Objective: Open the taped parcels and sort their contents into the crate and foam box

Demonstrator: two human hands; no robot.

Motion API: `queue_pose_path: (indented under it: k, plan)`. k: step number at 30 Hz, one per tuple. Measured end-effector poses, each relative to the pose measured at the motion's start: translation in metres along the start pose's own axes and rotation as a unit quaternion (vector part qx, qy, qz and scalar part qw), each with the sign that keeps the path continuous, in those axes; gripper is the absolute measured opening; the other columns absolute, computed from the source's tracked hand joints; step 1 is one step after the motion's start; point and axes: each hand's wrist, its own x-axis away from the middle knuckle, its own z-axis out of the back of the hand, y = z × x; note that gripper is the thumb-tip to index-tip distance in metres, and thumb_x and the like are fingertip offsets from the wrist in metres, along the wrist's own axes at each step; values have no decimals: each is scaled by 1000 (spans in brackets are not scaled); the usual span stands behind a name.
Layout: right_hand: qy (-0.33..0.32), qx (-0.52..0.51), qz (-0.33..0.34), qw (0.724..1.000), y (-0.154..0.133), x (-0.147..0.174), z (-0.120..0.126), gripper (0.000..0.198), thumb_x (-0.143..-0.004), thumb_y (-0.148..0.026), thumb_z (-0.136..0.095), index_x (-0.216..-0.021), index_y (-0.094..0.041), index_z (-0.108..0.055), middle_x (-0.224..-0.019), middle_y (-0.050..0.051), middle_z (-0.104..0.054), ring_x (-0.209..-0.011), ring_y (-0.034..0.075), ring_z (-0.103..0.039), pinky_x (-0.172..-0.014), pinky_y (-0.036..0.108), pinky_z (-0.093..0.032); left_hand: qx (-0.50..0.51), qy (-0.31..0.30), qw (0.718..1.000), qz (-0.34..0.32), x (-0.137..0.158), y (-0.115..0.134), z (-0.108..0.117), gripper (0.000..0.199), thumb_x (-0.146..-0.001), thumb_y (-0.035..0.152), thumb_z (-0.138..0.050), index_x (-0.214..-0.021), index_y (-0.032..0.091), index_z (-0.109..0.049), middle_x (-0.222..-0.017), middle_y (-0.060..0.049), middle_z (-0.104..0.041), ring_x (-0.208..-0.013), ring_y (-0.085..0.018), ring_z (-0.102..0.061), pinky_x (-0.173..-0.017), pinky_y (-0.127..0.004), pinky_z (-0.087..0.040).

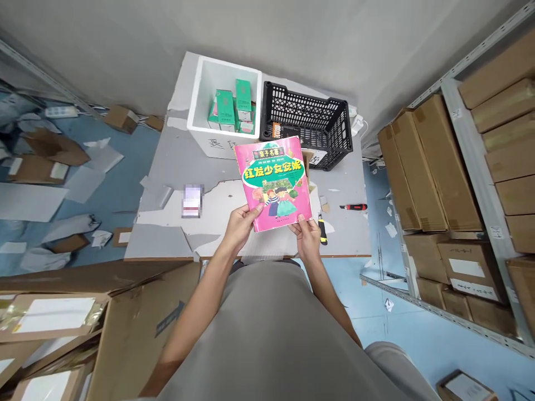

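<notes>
A pink picture book [276,172] was held in the air above the near middle of the bench [338,184], its cover turned up and its title the right way round for the person, I supposed so that it could be read. The left hand [242,224] had its fingers clamped on the lower part of the book's left edge, thumb on the cover, while the right hand [307,236] pinched the near edge close to its right corner. Held so low and wide, the book seemed steadied on both sides with most of its cover showing. Beyond it, toward the bench's far edge, stood a white foam box [204,140] holding green cartons [225,108], and just to the right a black crate [296,103]; that far back, they probably kept clear of the forearms. A yellow-and-black knife [323,231] lay near the near edge, just beside the right hand, and a red-and-black cutter [355,207] by the right edge, both perhaps there for easy reach. Toward the left edge lay a small item [192,201], too blurred to name. Past the right edge, a metal rack [453,111] bore stacked brown cartons [445,161], likely to save space.
</notes>
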Motion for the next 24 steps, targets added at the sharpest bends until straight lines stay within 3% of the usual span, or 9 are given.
queue_pose_path:
  k: [3,5,7,9,12,15,18,20,24]
  plan:
    - [21,92,49,994,-4,-2,7,84,-85,-76,-93,-147,-23,-77,-151,16,-81,-137,32,-81,-126,58,-65,-7,7,1000,-16,1,4,0,79,-60,78,-109,-102,15,-89,-93,-9,-88,-90,-31,-84,-74,-36,-65]
    - [41,175,123,976,-8,-2,6,95,-92,-76,-86,-169,-25,-63,-181,17,-59,-170,34,-57,-141,60,-50,-27,17,999,-39,3,6,-2,77,-60,77,-109,-102,16,-89,-93,-8,-87,-91,-31,-83,-76,-37,-65]
    - [15,237,167,957,-12,1,2,97,-99,-76,-78,-178,-26,-54,-192,14,-43,-181,33,-41,-147,59,-40,-65,21,996,-64,7,5,-5,72,-68,77,-105,-104,16,-89,-95,-8,-87,-89,-29,-81,-78,-36,-66]
    - [-54,255,156,953,-13,5,-8,98,-101,-78,-76,-180,-26,-52,-191,15,-46,-178,34,-46,-145,58,-43,-118,13,989,-88,13,1,-9,65,-81,76,-95,-105,16,-89,-95,-6,-87,-86,-27,-80,-78,-35,-66]
    - [-118,250,121,953,-13,10,-24,103,-93,-82,-85,-174,-24,-58,-178,17,-63,-166,36,-62,-133,55,-59,-237,-22,963,-128,27,-11,-15,50,-99,64,-76,-105,17,-90,-93,-6,-87,-88,-27,-81,-81,-35,-66]
    - [-90,286,119,946,-14,8,-34,86,-90,-81,-88,-153,-24,-72,-149,16,-82,-140,36,-79,-117,52,-69,-342,-65,920,-179,42,-22,-21,36,-101,47,-71,-119,22,-92,-116,-8,-91,-114,-33,-86,-102,-42,-70]
    - [-28,315,129,940,-20,-3,-33,62,-100,-82,-73,-119,-24,-79,-113,12,-90,-108,34,-85,-104,52,-71,-370,-114,902,-193,47,-26,-22,52,-97,43,-80,-146,27,-86,-155,-9,-81,-146,-36,-77,-128,-48,-62]
    - [-26,292,138,946,-28,-12,-27,60,-101,-83,-69,-108,-24,-78,-108,13,-90,-106,35,-84,-102,51,-70,-352,-124,911,-176,41,-23,-18,68,-96,50,-87,-157,24,-79,-168,-11,-72,-159,-37,-68,-138,-51,-54]
    - [-91,176,85,976,-47,-19,-15,59,-93,-79,-84,-115,-24,-81,-123,11,-91,-118,34,-85,-105,47,-71,-231,-2,965,-126,20,-6,0,102,-86,74,-96,-165,16,-70,-176,-21,-63,-163,-43,-63,-138,-59,-53]
